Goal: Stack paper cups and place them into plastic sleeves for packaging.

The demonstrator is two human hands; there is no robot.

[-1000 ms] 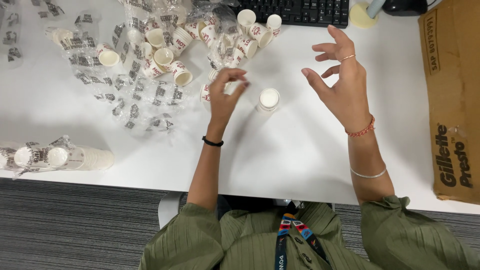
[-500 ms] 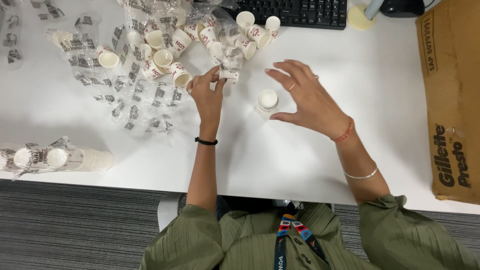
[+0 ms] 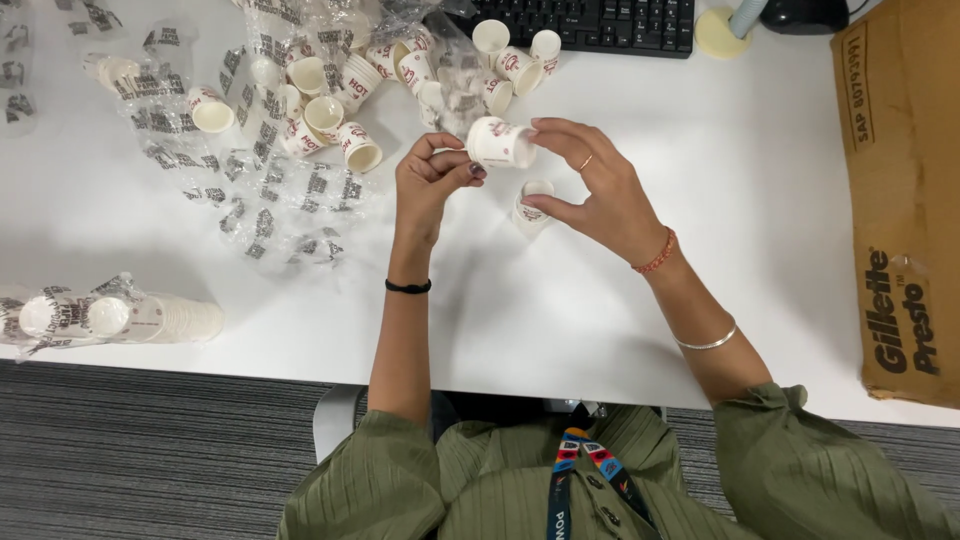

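At the far left edge of a white desk, a sleeve of stacked cups lies on its side in printed plastic wrap. Above it, torn clear wrappers spread across the desk, with a pile of loose paper cups scattered among them, some on their sides, some upright.

At centre, a person in a green shirt holds one small paper cup sideways above the desk, between both hands. The left hand pinches the cup's base end with thumb and curled fingertips, closed tight on it. The right hand grips the rim end with thumb and forefinger, the other fingers spread loosely; a ring shows on one finger. A black band sits on the left wrist, a red thread and a thin bangle on the right arm.

Just below the held cup, a second cup stands upright on the desk, partly behind the right thumb; whether the thumb touches it cannot be told.

Along the top edge sits a black keyboard. At the far right, a brown cardboard box lies on the desk, well apart from the hands.
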